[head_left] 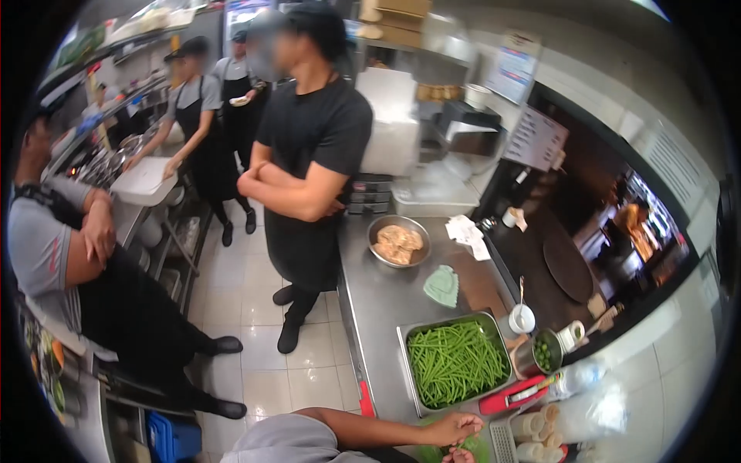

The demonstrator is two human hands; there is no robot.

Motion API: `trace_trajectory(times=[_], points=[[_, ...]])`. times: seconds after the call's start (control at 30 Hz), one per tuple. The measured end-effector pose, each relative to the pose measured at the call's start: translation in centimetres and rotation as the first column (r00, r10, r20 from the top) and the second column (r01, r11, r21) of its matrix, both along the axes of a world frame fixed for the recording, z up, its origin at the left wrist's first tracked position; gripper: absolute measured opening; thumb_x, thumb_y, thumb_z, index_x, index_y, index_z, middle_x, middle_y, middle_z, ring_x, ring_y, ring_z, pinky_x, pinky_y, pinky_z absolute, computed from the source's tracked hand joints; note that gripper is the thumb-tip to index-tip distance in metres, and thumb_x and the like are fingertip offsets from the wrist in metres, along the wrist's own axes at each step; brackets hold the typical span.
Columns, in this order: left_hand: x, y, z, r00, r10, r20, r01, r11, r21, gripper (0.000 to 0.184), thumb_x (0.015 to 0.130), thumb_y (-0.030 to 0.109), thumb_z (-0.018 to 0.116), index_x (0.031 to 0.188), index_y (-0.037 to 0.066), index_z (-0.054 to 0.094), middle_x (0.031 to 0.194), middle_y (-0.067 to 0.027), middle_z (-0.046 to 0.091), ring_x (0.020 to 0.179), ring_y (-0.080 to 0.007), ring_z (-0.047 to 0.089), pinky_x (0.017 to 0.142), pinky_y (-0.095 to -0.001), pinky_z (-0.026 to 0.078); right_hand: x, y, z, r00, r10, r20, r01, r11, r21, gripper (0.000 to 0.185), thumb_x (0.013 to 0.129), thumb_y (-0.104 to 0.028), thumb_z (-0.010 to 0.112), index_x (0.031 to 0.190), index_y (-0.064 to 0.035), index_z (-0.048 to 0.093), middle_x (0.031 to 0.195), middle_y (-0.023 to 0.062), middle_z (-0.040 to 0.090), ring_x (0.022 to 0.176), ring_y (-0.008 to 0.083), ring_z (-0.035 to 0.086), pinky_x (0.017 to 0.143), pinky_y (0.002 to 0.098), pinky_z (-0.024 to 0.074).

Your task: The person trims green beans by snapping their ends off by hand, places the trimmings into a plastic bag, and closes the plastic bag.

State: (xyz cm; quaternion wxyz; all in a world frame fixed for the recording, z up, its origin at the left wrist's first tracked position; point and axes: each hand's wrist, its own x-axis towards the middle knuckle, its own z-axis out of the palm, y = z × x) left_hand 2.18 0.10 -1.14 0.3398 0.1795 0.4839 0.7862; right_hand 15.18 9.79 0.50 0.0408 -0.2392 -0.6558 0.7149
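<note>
At the bottom edge, both of my hands are close together over something green that is partly hidden. My left hand [457, 428] has its fingers curled, and what they hold, if anything, is too small to make out. Below it, my right hand [458, 455] shows only in part, its fingers bent together and cut off by the frame. Just above my hands is a metal tray [402, 363] of green beans [455, 363]. A red-handled item [515, 395] lies beside the tray's near corner.
A metal bowl [421, 258] of pale food, a green cloth [441, 286] and a white cup [522, 318] stand on the steel counter [370, 285]. Co-workers with crossed arms stand left; others work behind. Stacked containers [532, 424] sit at lower right.
</note>
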Motion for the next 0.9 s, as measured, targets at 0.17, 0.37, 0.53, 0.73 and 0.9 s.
trace_trajectory(times=[0.17, 0.37, 0.53, 0.73, 0.9], points=[[-0.2, -0.9, -1.0, 0.997, -0.031, -0.066, 0.028, 0.999, -0.038, 0.022, 0.103, 0.020, 0.050, 0.114, 0.003, 0.059, 0.081, 0.0015, 0.058, 0.056, -0.0045, 0.051, 0.050, -0.0222, 0.044, -0.3, 0.0, -0.6, 0.995, 0.086, 0.045, -0.085, 0.996, -0.026, 0.018, 0.095, -0.019, 0.062, 0.097, -0.0022, 0.066, 0.074, 0.0017, 0.060, 0.065, 0.0103, 0.053, 0.061, 0.0247, 0.0430], [0.5, 5.0, -11.5, 0.949, 0.284, -0.140, -0.272, 0.957, 0.097, 0.028, 0.096, 0.038, 0.058, 0.098, 0.010, 0.063, 0.081, -0.0062, 0.066, 0.073, -0.0204, 0.059, 0.071, -0.0361, 0.051, -0.8, -0.9, -0.3, 0.974, 0.182, 0.131, -0.211, 0.945, 0.252, 0.020, 0.094, -0.022, 0.061, 0.101, -0.0035, 0.066, 0.080, 0.0026, 0.064, 0.067, 0.0125, 0.057, 0.063, 0.0259, 0.0454], [0.1, 3.2, -11.3, 0.832, 0.202, -0.516, -0.271, 0.961, -0.061, 0.020, 0.093, 0.028, 0.056, 0.093, 0.009, 0.063, 0.078, -0.0101, 0.065, 0.068, -0.0230, 0.060, 0.064, -0.0393, 0.050, -1.2, -1.9, 0.8, 0.963, 0.192, 0.190, -0.252, 0.892, 0.374, 0.023, 0.094, -0.023, 0.060, 0.106, -0.0035, 0.065, 0.087, 0.0039, 0.066, 0.069, 0.0138, 0.058, 0.065, 0.0269, 0.0466], [0.7, 3.3, -12.9, 0.729, 0.067, -0.681, -0.152, 0.986, -0.066, 0.023, 0.092, 0.027, 0.053, 0.092, 0.008, 0.066, 0.074, -0.0159, 0.066, 0.065, -0.0301, 0.063, 0.059, -0.0420, 0.049, -1.4, -2.2, 1.0, 0.988, 0.142, 0.056, -0.147, 0.983, 0.108, 0.025, 0.094, -0.024, 0.059, 0.108, -0.0036, 0.064, 0.091, 0.0043, 0.066, 0.069, 0.0143, 0.059, 0.065, 0.0275, 0.0472], [0.2, 2.0, -10.8, 0.821, -0.209, -0.531, 0.025, 0.943, -0.333, 0.016, 0.086, 0.018, 0.059, 0.090, 0.007, 0.069, 0.072, -0.0110, 0.068, 0.059, -0.0233, 0.064, 0.056, -0.0381, 0.050, -1.6, -2.2, 1.3, 0.997, 0.079, 0.007, -0.079, 0.995, -0.061, 0.027, 0.093, -0.024, 0.059, 0.111, -0.0036, 0.063, 0.094, 0.0046, 0.067, 0.070, 0.0146, 0.059, 0.066, 0.0280, 0.0476]])
